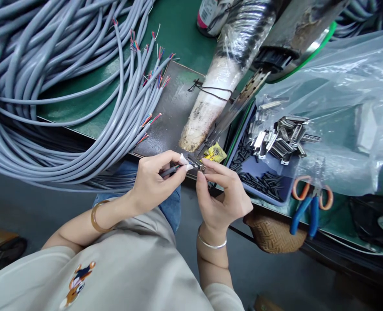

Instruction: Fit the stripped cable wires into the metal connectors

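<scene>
My left hand (159,177), with white covers on its thumb and fingertip, pinches the end of a grey cable (169,171) near the bench edge. Beside it, my right hand (222,190) holds a small metal connector (196,164) between thumb and fingers. The cable end and the connector are close together; whether they touch is hidden by the fingertips. Just behind the connector lies a yellow piece (215,153). A white wrapped tube (207,95) points down toward both hands, over a dark metal plate (172,108).
Many grey cables (113,160) with stripped coloured ends spread over the left side. On the right stand a blue bin (284,196) of black sleeves, metal connectors (287,140) on plastic film, orange scissors (327,198) and blue-handled pliers (313,214). A bottle (209,17) is at the back.
</scene>
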Demonstrator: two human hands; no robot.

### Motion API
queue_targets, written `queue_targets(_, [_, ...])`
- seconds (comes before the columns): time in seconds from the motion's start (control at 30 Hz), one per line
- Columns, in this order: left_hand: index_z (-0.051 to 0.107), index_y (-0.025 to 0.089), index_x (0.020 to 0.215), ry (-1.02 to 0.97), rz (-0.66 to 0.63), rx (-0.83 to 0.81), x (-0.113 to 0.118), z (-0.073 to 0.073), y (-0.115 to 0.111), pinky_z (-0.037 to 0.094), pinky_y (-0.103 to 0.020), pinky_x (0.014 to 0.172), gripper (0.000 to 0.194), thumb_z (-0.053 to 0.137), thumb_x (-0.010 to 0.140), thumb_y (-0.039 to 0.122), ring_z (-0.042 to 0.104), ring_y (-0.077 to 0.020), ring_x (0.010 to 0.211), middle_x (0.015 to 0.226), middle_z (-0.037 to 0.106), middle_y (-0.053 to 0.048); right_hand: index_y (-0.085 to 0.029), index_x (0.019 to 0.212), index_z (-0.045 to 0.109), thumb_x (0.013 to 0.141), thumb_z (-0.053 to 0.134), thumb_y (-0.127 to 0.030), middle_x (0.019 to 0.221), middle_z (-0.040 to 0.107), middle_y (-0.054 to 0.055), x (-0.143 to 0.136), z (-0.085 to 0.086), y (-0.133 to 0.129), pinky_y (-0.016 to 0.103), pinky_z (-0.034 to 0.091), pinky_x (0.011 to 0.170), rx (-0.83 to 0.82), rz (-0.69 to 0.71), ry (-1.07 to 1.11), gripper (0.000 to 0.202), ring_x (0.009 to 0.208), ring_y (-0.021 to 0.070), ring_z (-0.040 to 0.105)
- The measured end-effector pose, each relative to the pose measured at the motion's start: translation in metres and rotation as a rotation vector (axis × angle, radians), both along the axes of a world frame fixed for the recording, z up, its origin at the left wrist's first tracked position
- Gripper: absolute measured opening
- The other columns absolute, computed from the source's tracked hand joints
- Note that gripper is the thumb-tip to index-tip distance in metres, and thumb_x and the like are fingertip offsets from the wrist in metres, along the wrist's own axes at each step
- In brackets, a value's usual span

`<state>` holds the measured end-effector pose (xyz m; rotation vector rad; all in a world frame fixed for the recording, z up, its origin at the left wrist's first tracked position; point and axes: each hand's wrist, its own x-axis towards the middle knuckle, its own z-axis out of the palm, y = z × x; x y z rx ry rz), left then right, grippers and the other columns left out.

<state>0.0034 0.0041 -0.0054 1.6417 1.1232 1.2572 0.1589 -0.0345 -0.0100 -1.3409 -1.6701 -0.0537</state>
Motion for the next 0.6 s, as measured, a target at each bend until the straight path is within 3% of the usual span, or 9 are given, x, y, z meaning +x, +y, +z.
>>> queue_targets(0.13, [0.069, 0.014, 0.083, -0.072, -0.132, -0.225, -0.003, 0.005, -0.003, 0.034, -0.019, 0.045, 0.007, 0.070, 0.088, 0.019, 0.045, -0.0052, 0.048, 0.065, 0.067, 0.001, -0.023, 0.092, 0.063, 0.089, 0.074, -0.009, 0.102, 0.082, 0.002, 0.005, -0.005, -0.007, 0.026, 0.064, 0.074, -0.105, 0.045, 0.151, 0.017, 0.087, 0.0157, 0.080])
queue_targets(0.23, [0.071, 0.014, 0.085, -0.090, -0.193, -0.273, -0.004, 0.006, -0.004, 0.033, -0.019, 0.045, 0.005, 0.069, 0.087, 0.018, 0.043, -0.0052, 0.048, 0.064, 0.067, 0.001, -0.023, 0.090, 0.062, 0.090, 0.072, -0.011, 0.096, 0.080, 0.001, 0.005, -0.006, -0.010, 0.024, 0.062, 0.072, -0.176, 0.058, 0.281, 0.015, 0.085, 0.0141, 0.078])
queue_targets(0.33, [0.072, 0.014, 0.084, -0.090, -0.182, -0.200, -0.004, 0.006, -0.004, 0.030, -0.019, 0.044, 0.005, 0.068, 0.086, 0.014, 0.038, -0.0041, 0.045, 0.062, 0.066, 0.003, -0.022, 0.088, 0.062, 0.091, 0.072, -0.013, 0.093, 0.078, 0.000, 0.003, -0.004, -0.011, 0.022, 0.060, 0.068, -0.220, 0.059, 0.355, 0.014, 0.080, 0.0122, 0.075])
queue_targets(0.47, [0.074, 0.014, 0.081, -0.094, -0.148, -0.002, -0.005, 0.004, -0.003, 0.038, -0.019, 0.049, 0.010, 0.068, 0.086, 0.008, 0.049, -0.0057, 0.051, 0.069, 0.071, 0.001, -0.022, 0.087, 0.062, 0.091, 0.073, -0.015, 0.091, 0.077, 0.000, 0.001, -0.004, -0.012, 0.023, 0.061, 0.069, -0.232, 0.059, 0.376, 0.013, 0.078, 0.0125, 0.075])
queue_targets(0.6, [0.074, 0.015, 0.081, -0.060, -0.135, 0.096, -0.006, 0.002, -0.005, 0.041, -0.019, 0.053, 0.012, 0.068, 0.089, 0.008, 0.053, -0.0070, 0.054, 0.066, 0.066, 0.002, -0.022, 0.087, 0.062, 0.091, 0.072, -0.014, 0.093, 0.078, 0.000, 0.000, -0.005, -0.013, 0.026, 0.062, 0.075, -0.216, 0.070, 0.346, 0.014, 0.084, 0.0144, 0.077])
